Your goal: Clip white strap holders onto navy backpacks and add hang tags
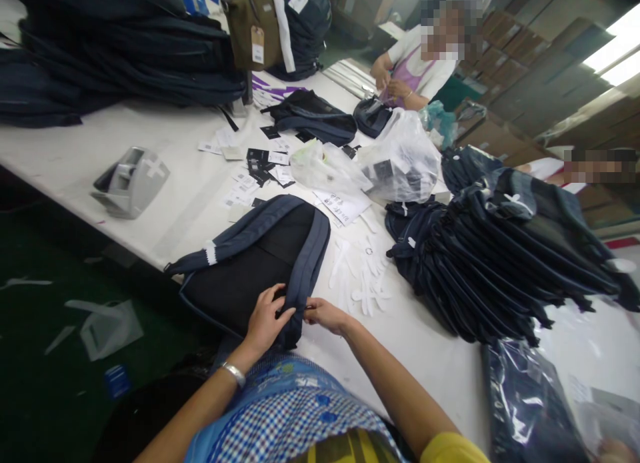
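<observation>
A dark navy backpack (240,283) lies on the white table in front of me, its back panel and two padded shoulder straps facing up. A white strip is wrapped around the strap on the left. My left hand (265,323), with a silver bracelet at the wrist, has its fingers curled on the lower part of the right shoulder strap (306,263). From the other side, my right hand (325,314) pinches at that strap's outer edge. The exact bit between the right fingertips is mostly hidden.
Dark backpacks (480,263) are stacked on the right, more (125,49) at back left. Loose white strips (363,276), tags (260,166), a clear plastic bag (400,156) and a grey tape dispenser (133,183) lie about. A co-worker (415,69) stands across the table.
</observation>
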`<state>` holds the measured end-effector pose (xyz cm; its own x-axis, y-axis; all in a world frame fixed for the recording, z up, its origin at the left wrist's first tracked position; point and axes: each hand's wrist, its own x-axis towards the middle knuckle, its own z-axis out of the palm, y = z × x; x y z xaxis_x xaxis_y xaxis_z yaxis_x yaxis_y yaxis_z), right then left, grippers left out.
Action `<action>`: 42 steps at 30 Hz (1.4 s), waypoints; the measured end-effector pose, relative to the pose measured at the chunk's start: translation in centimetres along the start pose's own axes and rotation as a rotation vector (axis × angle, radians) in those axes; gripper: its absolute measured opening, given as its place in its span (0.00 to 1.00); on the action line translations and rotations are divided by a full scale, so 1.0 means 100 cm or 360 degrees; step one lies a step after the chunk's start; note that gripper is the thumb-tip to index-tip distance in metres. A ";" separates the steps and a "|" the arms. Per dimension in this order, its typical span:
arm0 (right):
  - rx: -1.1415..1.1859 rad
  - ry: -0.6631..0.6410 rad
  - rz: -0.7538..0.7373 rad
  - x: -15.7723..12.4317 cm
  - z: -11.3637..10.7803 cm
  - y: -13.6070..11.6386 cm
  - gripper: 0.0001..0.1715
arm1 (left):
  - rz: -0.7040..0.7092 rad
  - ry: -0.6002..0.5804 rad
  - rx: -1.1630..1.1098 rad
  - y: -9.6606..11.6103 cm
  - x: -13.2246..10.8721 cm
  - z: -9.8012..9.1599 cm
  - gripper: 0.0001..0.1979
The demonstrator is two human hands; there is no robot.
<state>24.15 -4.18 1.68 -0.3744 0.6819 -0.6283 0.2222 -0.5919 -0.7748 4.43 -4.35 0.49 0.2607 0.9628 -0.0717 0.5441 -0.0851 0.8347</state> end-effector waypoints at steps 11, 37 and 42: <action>-0.0181 0.0260 -0.0226 0.010 0.009 0.010 0.07 | -0.0472 -0.0111 -0.0228 -0.008 0.003 -0.003 0.23; -0.0587 0.0542 -0.0742 0.020 0.028 0.020 0.06 | -0.0488 -0.0102 0.0113 -0.012 -0.004 0.003 0.08; -0.0713 0.0597 -0.0632 0.019 0.030 0.017 0.07 | -0.0592 -0.0312 -0.0728 -0.023 -0.014 -0.004 0.16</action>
<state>21.08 -5.14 -0.64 -0.1865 0.9594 -0.2115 0.5122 -0.0887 -0.8543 2.56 -5.38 -1.11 0.2849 0.8381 -0.4653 0.2408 0.4073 0.8810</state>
